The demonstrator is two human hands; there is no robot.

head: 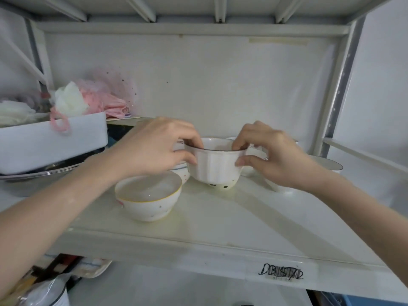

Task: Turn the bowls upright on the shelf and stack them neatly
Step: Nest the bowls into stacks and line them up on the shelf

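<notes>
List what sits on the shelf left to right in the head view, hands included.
White bin → yellow-rimmed bowl → left hand → ribbed white bowl, gripped by both hands → right hand → dark-rimmed bowl at far right.

Right hand (pixel 271 155) hides most of the bowls behind it; the label (pixel 280 273) on the shelf (pixel 220 239) edge is scribbled over, unreadable.

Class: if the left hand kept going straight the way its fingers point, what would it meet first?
The ribbed bowl that the left hand already pinches at the rim; past it, probably the right hand, though depth is unclear.
</notes>
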